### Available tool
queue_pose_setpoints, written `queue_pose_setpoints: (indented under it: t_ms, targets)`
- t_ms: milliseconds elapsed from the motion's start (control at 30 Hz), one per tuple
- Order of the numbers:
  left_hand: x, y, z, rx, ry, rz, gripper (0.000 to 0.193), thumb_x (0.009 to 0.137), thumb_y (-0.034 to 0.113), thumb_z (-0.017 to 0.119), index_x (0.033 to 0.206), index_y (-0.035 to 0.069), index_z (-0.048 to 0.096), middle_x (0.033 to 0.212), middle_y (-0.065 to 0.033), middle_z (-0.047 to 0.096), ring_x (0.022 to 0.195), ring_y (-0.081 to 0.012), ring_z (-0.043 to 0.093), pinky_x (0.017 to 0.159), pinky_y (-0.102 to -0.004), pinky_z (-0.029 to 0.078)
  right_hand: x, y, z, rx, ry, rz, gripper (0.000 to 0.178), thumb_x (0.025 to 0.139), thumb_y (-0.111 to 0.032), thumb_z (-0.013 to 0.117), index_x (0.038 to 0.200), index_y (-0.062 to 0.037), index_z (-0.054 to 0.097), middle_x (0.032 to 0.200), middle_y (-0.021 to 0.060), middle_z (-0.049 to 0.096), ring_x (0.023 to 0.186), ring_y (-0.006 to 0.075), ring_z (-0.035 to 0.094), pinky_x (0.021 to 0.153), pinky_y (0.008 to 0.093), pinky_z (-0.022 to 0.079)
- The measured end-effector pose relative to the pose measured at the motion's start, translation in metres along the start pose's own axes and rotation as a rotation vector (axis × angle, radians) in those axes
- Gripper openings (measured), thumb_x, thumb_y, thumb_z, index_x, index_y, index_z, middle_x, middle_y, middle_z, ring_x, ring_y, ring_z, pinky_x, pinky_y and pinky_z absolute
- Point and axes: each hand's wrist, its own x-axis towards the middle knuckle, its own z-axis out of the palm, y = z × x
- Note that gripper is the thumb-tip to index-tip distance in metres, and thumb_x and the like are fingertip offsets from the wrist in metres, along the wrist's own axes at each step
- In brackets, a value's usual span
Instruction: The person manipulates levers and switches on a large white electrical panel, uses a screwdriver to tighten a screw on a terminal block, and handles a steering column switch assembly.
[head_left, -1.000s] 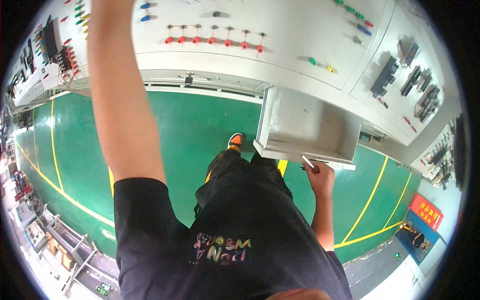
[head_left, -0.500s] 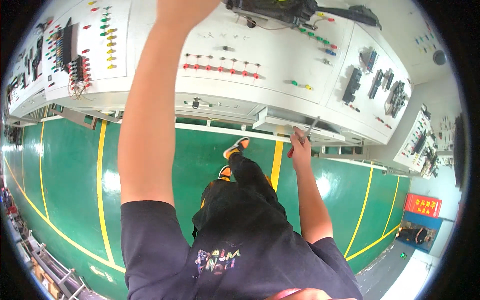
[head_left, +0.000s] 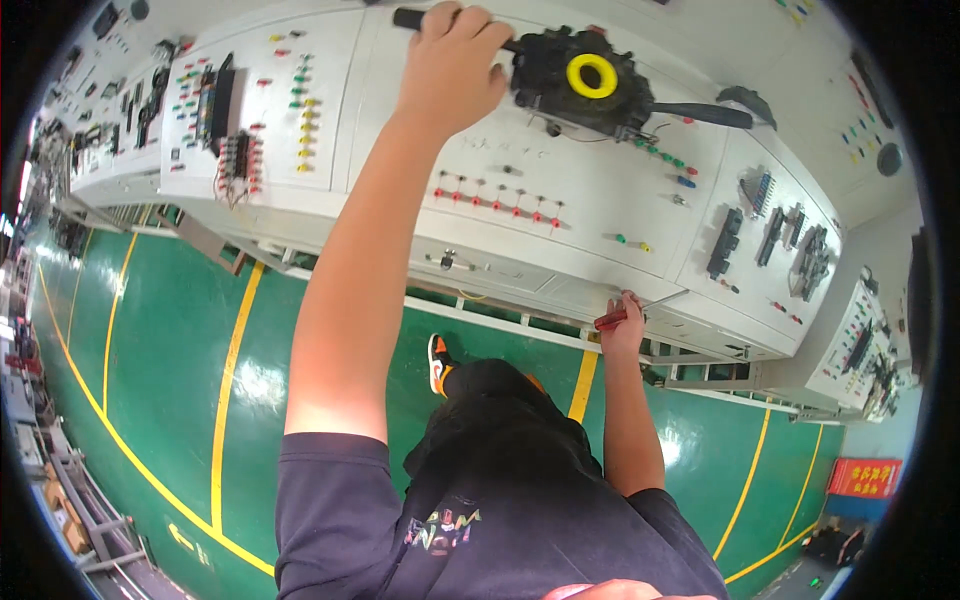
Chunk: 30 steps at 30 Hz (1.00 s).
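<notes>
My left hand point(head_left: 452, 70) is closed around the left stalk point(head_left: 408, 19) of a black steering-column combination switch point(head_left: 545, 92). The switch has a yellow ring point(head_left: 574, 80) at its centre and a second stalk point(head_left: 705, 114) pointing right. It is at the upper part of the white panel; whether it rests there or is fixed, I cannot tell. In my closed right hand point(head_left: 628, 322) is a screwdriver point(head_left: 607, 321) with a red handle, its thin shaft pointing right. That hand is against the front of a closed drawer point(head_left: 590, 296) below the panel.
Red sockets point(head_left: 497, 204) form a row on the white panel point(head_left: 400, 225). Black connectors point(head_left: 725, 245) sit on the neighbouring panel at right, with more connector strips point(head_left: 238, 160) at left. Below, a white rail frame point(head_left: 500, 322) borders the green floor point(head_left: 170, 380) with yellow lines.
The drawer stood pulled out and is now closed, with my right hand at its front. The view has tilted upward, bringing my left hand and the whole switch into sight.
</notes>
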Motion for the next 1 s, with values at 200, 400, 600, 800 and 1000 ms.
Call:
queue_pose_setpoints:
  t_ms: [200, 400, 600, 800, 1000]
  targets:
    - [0.005, -0.002, 0.015, 0.048, 0.111, 0.047, 0.038, 0.066, 0.005, 0.069, 0.103, 0.013, 0.061, 0.108, -0.0048, 0.056, 0.112, -0.0343, 0.043, 0.096, -0.0432, 0.037, 0.003, -0.019, 0.021, 0.038, 0.083, 0.005, 0.016, 0.086, -0.017, 0.062, 0.1, -0.0102, 0.056, 0.081, -0.0009, 0.051, 0.077, 0.0112, 0.05, 0.078, 0.0309, 0.044]
    - [0.006, 0.016, -0.006, 0.116, 0.05, -0.003, 0.037, 0.069, 0.008, 0.068, 0.105, 0.014, 0.059, 0.116, -0.0005, 0.052, 0.119, -0.0295, 0.041, 0.088, -0.0451, 0.043, 0.013, -0.036, 0.039, -0.093, 0.144, 0.15, 0.022, 0.089, -0.021, 0.057, 0.106, -0.0078, 0.057, 0.061, 0.0043, 0.046, 0.051, 0.0177, 0.048, 0.043, 0.0346, 0.041]
    - [-0.069, 0.011, -0.005, -0.012, 0.223, -0.058, 0.044, 0.073, 0.005, 0.062, 0.116, 0.007, 0.055, 0.126, -0.0129, 0.05, 0.123, -0.0351, 0.041, 0.1, -0.0478, 0.033, 0.025, -0.046, 0.03, -0.226, 0.14, 0.235, 0.024, 0.087, -0.027, 0.059, 0.101, -0.0086, 0.055, 0.055, 0.0061, 0.042, 0.039, 0.0221, 0.043, 0.034, 0.0374, 0.034]
    - [-0.278, -0.005, 0.063, -0.277, 0.149, -1.035, 0.029, 0.082, 0.011, 0.06, 0.105, -0.004, 0.053, 0.102, -0.0164, 0.056, 0.096, -0.0308, 0.053, 0.086, -0.0404, 0.041, 0.038, -0.048, 0.027, -0.504, 0.078, 0.248, 0.026, 0.085, -0.027, 0.062, 0.102, -0.0097, 0.053, 0.068, 0.0052, 0.045, 0.052, 0.0221, 0.048, 0.047, 0.04, 0.045]
    - [-0.363, 0.017, 0.13, -1.172, 0.049, -1.833, 0.023, 0.087, 0.023, 0.058, 0.097, 0.003, 0.055, 0.089, -0.0072, 0.059, 0.09, -0.0227, 0.059, 0.074, -0.039, 0.05, 0.043, -0.042, 0.039, -0.57, 0.042, 0.145, 0.029, 0.088, -0.028, 0.058, 0.107, -0.0068, 0.052, 0.075, 0.0061, 0.047, 0.053, 0.0199, 0.047, 0.048, 0.0386, 0.045]
